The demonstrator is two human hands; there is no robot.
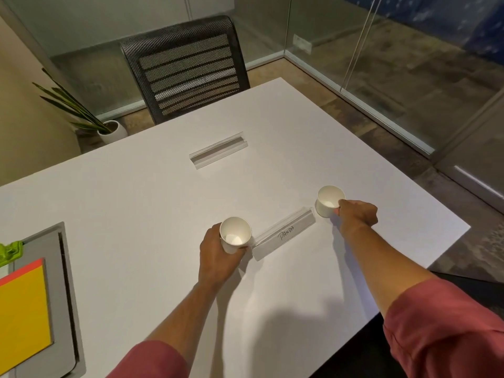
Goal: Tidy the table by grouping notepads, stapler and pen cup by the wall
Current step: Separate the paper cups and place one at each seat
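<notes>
My left hand (216,257) grips a white paper cup (235,233) that stands upright and empty on the white table (136,203). My right hand (356,216) pinches the near rim of a second white paper cup (327,201), also upright and empty. Between the two cups lies a clear name holder (283,237) with "PANDA" written on it. A yellow notepad (23,306) with a red top edge lies at the far left on a grey panel (64,268). A green stapler (11,251) shows partly at the left edge, just beyond the notepad.
A second clear name holder (218,154) lies further back at mid-table. A black mesh chair (185,66) stands at the far edge. A potted plant (109,129) sits on the floor at the left. Glass walls run along the right side.
</notes>
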